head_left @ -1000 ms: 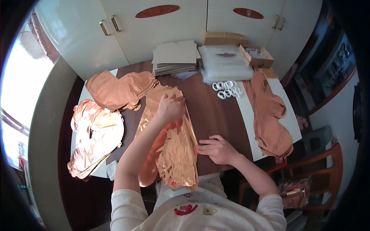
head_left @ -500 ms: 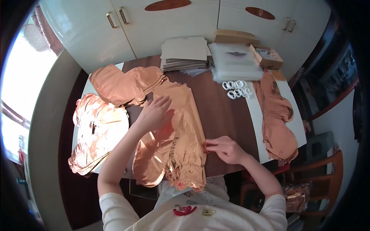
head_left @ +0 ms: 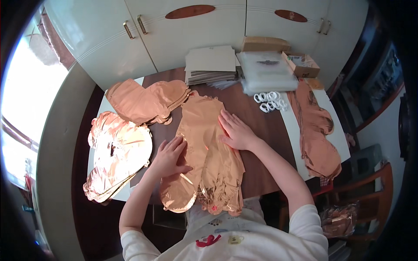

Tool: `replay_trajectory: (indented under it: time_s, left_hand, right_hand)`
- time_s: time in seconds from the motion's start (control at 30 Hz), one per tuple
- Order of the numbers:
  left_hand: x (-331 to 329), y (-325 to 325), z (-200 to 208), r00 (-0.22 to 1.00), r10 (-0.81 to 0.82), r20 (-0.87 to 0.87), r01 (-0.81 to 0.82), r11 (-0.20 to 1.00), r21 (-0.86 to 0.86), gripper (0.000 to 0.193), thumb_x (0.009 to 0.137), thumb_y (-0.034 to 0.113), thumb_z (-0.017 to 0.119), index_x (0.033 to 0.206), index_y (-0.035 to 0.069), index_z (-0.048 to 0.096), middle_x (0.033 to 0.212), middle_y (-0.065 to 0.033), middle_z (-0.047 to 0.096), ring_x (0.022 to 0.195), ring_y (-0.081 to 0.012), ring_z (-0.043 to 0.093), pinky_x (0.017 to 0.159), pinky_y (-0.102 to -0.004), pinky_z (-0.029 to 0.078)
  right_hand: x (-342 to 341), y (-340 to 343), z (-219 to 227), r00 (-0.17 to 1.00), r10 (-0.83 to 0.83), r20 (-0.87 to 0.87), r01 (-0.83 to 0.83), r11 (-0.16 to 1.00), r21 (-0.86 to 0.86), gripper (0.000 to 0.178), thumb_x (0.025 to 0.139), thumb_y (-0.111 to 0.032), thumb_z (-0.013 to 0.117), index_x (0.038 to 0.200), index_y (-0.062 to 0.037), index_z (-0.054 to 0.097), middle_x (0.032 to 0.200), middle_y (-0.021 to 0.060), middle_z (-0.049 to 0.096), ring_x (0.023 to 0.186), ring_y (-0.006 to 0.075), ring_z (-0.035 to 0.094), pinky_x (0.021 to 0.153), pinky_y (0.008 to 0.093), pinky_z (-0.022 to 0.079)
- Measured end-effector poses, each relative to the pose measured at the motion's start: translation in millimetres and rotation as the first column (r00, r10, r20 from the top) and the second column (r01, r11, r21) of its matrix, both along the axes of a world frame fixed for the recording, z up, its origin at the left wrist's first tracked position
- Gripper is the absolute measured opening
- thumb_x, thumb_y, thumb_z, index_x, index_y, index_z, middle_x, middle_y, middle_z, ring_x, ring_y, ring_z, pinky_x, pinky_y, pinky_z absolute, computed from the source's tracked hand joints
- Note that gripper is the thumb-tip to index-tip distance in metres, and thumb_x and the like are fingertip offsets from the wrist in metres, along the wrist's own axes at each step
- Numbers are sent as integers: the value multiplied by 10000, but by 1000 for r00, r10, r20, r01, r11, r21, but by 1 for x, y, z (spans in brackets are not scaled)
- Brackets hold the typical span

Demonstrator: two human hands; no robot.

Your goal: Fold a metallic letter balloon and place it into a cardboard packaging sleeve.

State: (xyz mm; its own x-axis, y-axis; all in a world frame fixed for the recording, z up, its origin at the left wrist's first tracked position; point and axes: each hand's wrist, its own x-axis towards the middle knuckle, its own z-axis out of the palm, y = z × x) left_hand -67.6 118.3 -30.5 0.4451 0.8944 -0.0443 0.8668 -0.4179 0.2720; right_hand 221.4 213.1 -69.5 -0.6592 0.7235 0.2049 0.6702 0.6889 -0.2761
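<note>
A rose-gold foil balloon (head_left: 203,126), flat and partly folded, lies in the middle of the table with its near end hanging over the front edge. On its left side rests my left hand (head_left: 171,157), fingers spread and the thumb over the foil. My right hand (head_left: 236,130) lies flat along the balloon's right edge, fingers stretched out. Neither hand grips anything. Beyond and to the left is a stack of flat foil balloons (head_left: 143,100). Nearer on the left, another foil pile (head_left: 117,150) glares in the window light.
Along the back stand a stack of grey cardboard sheets (head_left: 211,61), a pile of clear plastic bags (head_left: 267,74) and a small open box (head_left: 301,65). White ribbon rings (head_left: 269,101) lie before the bags. More foil balloons (head_left: 318,135) line the right side, near a wooden chair (head_left: 370,195).
My right hand has let go of the balloon's near right edge and moved up along it, now flat. My left hand has come down toward me on the left side.
</note>
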Motion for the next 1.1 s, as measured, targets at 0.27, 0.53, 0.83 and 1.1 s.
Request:
replay_trajectory:
  time_s: [0.27, 0.53, 0.83, 1.1]
  left_hand:
    - [22, 14, 2, 998, -66, 11, 66, 998, 7, 907, 678, 537, 717, 1353, 17, 407, 1424, -135, 381, 1354, -258, 318, 1083, -526, 214]
    - [39, 19, -2, 992, -127, 13, 127, 992, 25, 930, 682, 549, 713, 1370, 17, 384, 1427, -138, 385, 1348, -250, 334, 1088, -505, 224]
    - [45, 25, -3, 986, -154, 66, 155, 988, -10, 923, 676, 515, 738, 1382, 44, 376, 1436, -130, 378, 1344, -266, 341, 1087, -490, 250]
    - [43, 25, -3, 978, -185, 94, 186, 983, -3, 893, 689, 497, 739, 1377, 51, 385, 1425, -125, 390, 1345, -285, 334, 1087, -484, 253]
  right_hand:
    - [5, -7, 6, 998, -49, 35, 52, 994, -99, 831, 935, -577, 318, 1410, 97, 209, 1496, 257, 184, 1411, 320, 173, 1157, 372, 136]
    - [3, -14, 9, 994, -71, 82, 79, 993, -90, 818, 928, -552, 381, 1418, 80, 205, 1504, 254, 162, 1422, 329, 124, 1155, 386, 128]
    - [3, -16, 0, 984, -89, 155, 86, 996, 27, 881, 904, -624, 347, 1406, 89, 229, 1490, 258, 205, 1411, 354, 152, 1153, 400, 129]
    - [-1, -22, 0, 986, -121, 117, 114, 991, 67, 916, 871, -664, 370, 1400, 77, 266, 1481, 232, 256, 1405, 341, 178, 1150, 418, 126]
